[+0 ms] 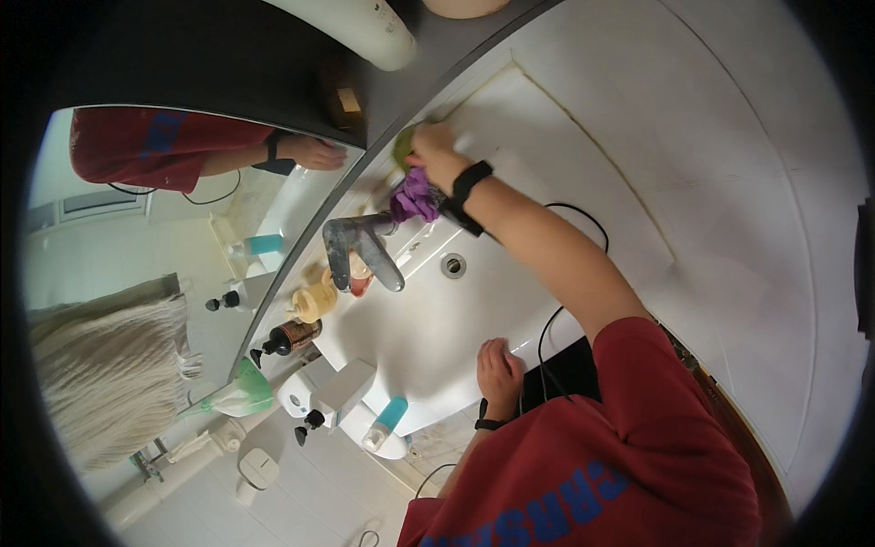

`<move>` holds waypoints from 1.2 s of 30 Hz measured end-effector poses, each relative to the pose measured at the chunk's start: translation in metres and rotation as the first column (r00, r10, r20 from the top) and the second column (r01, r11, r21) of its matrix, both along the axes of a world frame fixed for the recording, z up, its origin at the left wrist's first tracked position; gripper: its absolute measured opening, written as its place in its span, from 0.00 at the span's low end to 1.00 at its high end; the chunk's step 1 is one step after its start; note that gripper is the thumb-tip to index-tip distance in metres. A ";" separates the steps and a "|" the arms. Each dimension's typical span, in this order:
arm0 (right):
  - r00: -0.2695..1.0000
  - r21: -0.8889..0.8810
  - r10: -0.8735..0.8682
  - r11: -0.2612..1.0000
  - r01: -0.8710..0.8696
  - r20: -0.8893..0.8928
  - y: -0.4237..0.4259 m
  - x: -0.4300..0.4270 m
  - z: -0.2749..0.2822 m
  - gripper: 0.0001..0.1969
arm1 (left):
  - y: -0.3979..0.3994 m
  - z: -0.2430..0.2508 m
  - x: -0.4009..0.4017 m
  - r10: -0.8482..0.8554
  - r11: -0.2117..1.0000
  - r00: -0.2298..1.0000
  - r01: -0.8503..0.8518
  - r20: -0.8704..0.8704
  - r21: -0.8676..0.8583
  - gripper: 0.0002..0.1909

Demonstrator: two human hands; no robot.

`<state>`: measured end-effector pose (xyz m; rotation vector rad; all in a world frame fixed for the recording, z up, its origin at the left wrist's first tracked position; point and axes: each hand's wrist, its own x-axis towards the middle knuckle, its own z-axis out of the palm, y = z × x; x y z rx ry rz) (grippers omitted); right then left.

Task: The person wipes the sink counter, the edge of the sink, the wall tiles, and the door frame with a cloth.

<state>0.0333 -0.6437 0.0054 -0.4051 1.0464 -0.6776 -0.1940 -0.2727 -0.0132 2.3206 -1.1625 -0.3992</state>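
Observation:
My right hand (437, 154) reaches to the back ledge of the white washbasin (410, 342), with its fingers closed on a green pad (403, 147), partly hidden by the hand. Just below that hand, a crumpled purple cloth (413, 197) lies beside the base of the grey metal faucet (362, 246). A dark object (461, 215), partly covered by my wrist, is next to the cloth. My left hand (499, 372) rests on the basin's front rim, holding nothing. The drain (453, 265) is uncovered in the bowl.
Along the basin's left side stand a yellow bottle (314, 302), a dark pump bottle (294, 337), a white pump dispenser (342, 393) and a blue bottle (388, 420). A mirror cabinet (205, 225) overhangs the back. A black cable (547, 335) crosses the front rim near my body.

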 end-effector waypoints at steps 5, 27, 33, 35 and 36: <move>0.864 -0.064 0.423 0.904 -0.422 0.273 0.032 -0.001 0.028 0.14 | -0.007 -0.001 -0.003 -0.005 0.999 1.000 0.005 0.006 -0.037 0.16; 0.685 -0.046 0.700 0.692 -0.721 -0.203 0.213 -0.278 0.098 0.15 | -0.014 0.091 0.023 0.007 0.817 0.578 -0.474 -0.816 -0.328 0.25; 0.814 -0.003 0.503 0.850 -0.527 -0.291 0.255 -0.294 0.145 0.21 | -0.001 0.130 0.039 -0.152 0.941 0.597 -0.156 -0.787 -0.300 0.29; 0.877 -0.098 0.442 0.880 -0.464 -0.187 0.260 -0.304 0.146 0.20 | -0.006 0.145 0.038 -0.133 0.913 0.592 -0.239 -0.795 -0.331 0.23; 0.858 -0.212 0.464 0.836 -0.507 -0.221 0.264 -0.305 0.148 0.21 | -0.004 0.144 0.042 -0.107 0.921 0.590 -0.245 -0.800 -0.304 0.22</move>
